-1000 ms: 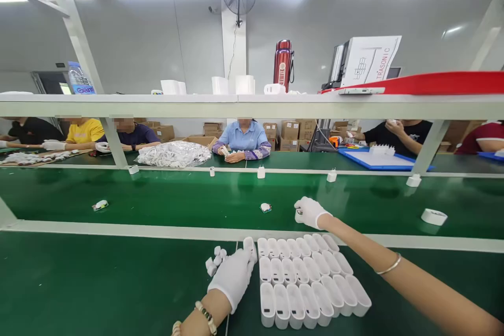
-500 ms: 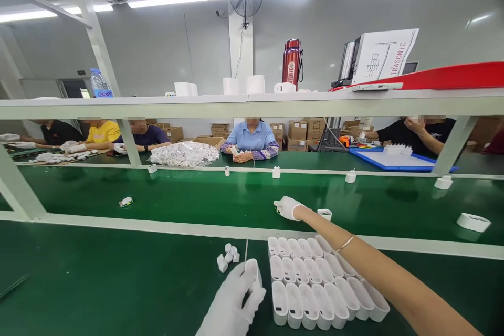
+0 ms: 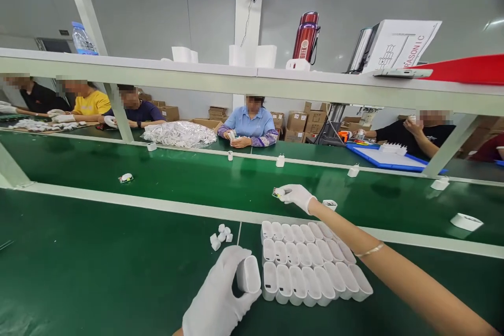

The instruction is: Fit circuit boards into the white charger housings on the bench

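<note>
My left hand [image 3: 218,299], in a white glove, is closed round one white plastic shell [image 3: 249,274] at the near edge of the green table. Just right of it, several more white shells [image 3: 311,265] stand packed in rows. My right hand [image 3: 296,196], also gloved, reaches across onto the green conveyor belt [image 3: 220,178] and pinches a small white part with a coloured label [image 3: 279,192]. A white shell [image 3: 329,203] lies on the belt just right of that hand. A few small white pieces [image 3: 220,235] lie left of the rows.
More small parts [image 3: 126,178] sit along the belt, and a white ring-shaped piece [image 3: 466,221] lies far right. Several people work across the belt by a bag of white parts [image 3: 179,134] and a blue tray [image 3: 388,157]. An overhead shelf [image 3: 252,76] carries a red flask [image 3: 306,39].
My right hand left a white shell on the belt, moved left and took hold of the labelled part. My left hand drew back toward me, lifting its shell. The view has tilted down.
</note>
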Tool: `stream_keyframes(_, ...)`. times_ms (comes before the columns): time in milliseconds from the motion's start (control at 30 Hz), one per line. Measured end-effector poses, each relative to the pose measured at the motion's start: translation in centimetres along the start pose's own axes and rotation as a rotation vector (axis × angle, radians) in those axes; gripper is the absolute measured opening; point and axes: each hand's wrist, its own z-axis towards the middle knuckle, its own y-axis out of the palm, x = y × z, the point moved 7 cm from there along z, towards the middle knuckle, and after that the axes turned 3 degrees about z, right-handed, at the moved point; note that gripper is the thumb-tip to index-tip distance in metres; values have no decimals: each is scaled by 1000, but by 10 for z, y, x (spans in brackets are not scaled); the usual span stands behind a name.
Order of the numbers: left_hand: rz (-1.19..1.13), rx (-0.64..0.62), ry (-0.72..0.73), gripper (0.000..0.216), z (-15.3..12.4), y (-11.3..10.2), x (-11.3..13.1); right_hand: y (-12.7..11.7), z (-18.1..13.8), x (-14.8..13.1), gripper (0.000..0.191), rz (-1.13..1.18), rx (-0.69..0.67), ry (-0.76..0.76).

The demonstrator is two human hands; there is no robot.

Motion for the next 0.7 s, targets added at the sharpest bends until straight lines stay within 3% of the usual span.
stream_keyframes(133,7,21,24,47,-4,1,3,15,-53,-17,26,47,-52,-109)
stream_keyframes(267,16,96,167,52,-10,-4,19,47,-123,-39,31,83,-143,-227)
stream_keyframes(333,32,126,237,55,-14,-5,27,58,-144,-42,33,91,-126,-257)
stream_keyframes(467,83,137,302,54,-18,-4,36,66,-156,-33,38,133,-71,-205)
stream_keyframes(700,93,131,343,49,-20,-3,39,66,-160,-29,31,260,-44,-140)
